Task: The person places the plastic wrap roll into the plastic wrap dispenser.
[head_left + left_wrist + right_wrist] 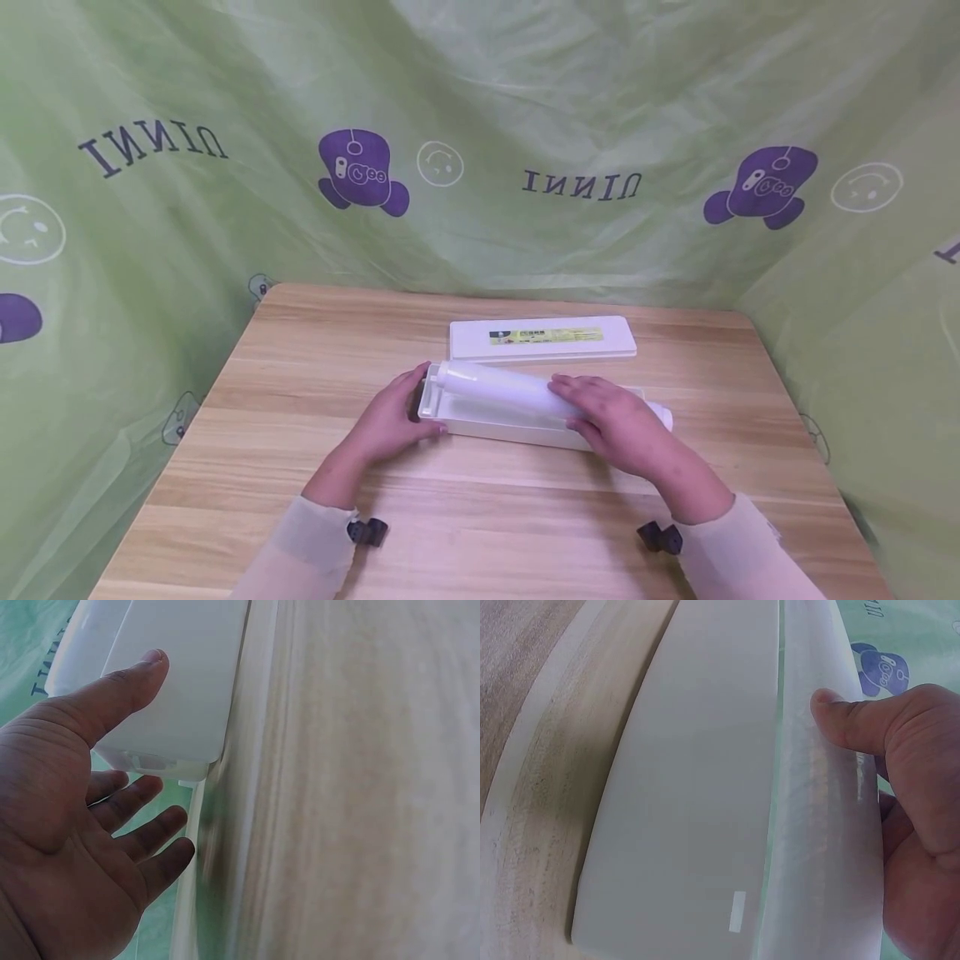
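Note:
A white roll of cling film (pixel 495 387) lies slantwise over a long white box (pixel 510 430) on the table. Its left end is within the box, while its right end sticks out past the box's right end. My right hand (pixel 621 423) grips the roll near its right part, with the thumb on the near side; the right wrist view shows the thumb on the film (pixel 821 825) above the box wall. At the box's left end, my left hand (pixel 390 421) holds it, thumb on the front wall (pixel 176 682) and fingers round the end. The hand hides the box's right part.
Behind the box lies a flat white lid (pixel 468 342) with a yellow and black label. The wooden table (pixel 300 358) runs back to a green printed curtain (pixel 480 242), which also hangs along both sides.

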`<state>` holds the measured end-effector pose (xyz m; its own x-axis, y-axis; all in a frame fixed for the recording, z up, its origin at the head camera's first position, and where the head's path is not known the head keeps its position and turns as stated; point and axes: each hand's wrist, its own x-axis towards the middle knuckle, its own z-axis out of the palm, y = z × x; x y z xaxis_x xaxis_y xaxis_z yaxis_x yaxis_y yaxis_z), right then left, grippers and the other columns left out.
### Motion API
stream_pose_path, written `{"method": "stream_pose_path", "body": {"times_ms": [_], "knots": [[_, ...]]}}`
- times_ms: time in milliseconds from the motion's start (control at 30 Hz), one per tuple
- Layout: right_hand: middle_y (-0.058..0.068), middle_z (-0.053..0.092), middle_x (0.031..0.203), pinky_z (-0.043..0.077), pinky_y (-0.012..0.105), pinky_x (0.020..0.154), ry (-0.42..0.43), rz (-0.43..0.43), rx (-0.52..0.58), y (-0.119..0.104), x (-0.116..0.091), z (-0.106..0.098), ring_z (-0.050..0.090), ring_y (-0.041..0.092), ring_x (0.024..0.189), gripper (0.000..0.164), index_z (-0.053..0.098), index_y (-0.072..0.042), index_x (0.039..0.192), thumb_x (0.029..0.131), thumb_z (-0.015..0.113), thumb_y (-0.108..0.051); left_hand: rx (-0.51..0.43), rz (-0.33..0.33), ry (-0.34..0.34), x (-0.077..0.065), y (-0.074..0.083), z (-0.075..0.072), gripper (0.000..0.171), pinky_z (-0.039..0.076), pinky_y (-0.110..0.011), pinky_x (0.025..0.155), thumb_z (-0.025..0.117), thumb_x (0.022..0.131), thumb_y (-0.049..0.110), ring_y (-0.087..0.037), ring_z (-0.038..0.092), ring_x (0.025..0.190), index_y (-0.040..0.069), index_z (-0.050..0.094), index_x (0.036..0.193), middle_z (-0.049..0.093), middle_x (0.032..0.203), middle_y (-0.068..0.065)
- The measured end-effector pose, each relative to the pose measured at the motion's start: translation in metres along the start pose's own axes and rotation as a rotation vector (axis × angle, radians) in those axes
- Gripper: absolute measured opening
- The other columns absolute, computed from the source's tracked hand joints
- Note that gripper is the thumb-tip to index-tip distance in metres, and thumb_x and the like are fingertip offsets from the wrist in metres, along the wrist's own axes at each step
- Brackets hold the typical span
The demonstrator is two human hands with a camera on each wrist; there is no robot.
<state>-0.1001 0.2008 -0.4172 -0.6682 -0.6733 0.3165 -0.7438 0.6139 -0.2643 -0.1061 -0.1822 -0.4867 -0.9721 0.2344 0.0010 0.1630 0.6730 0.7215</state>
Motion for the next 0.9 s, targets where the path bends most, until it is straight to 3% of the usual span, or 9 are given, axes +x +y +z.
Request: {"method": "stream_pose_path", "body": {"times_ms": [900], "knots": [[0.005,0.064,0.143,0.055,0.047,0.103,-0.067,-0.038,-0.042,-0.002,0.011,0.013,0.065,0.028,0.126,0.054,0.065,-0.009,0.142,0.090,0.080,-0.012,-0.017,0.012,0.003,-0.001,-0.001,0.000,0.114,0.033,-0.052,0.122,0.094,0.073,0.046,-0.035,0.042,0.146,0.012,0.034,0.163,0.045,0.159,-0.014]]}}
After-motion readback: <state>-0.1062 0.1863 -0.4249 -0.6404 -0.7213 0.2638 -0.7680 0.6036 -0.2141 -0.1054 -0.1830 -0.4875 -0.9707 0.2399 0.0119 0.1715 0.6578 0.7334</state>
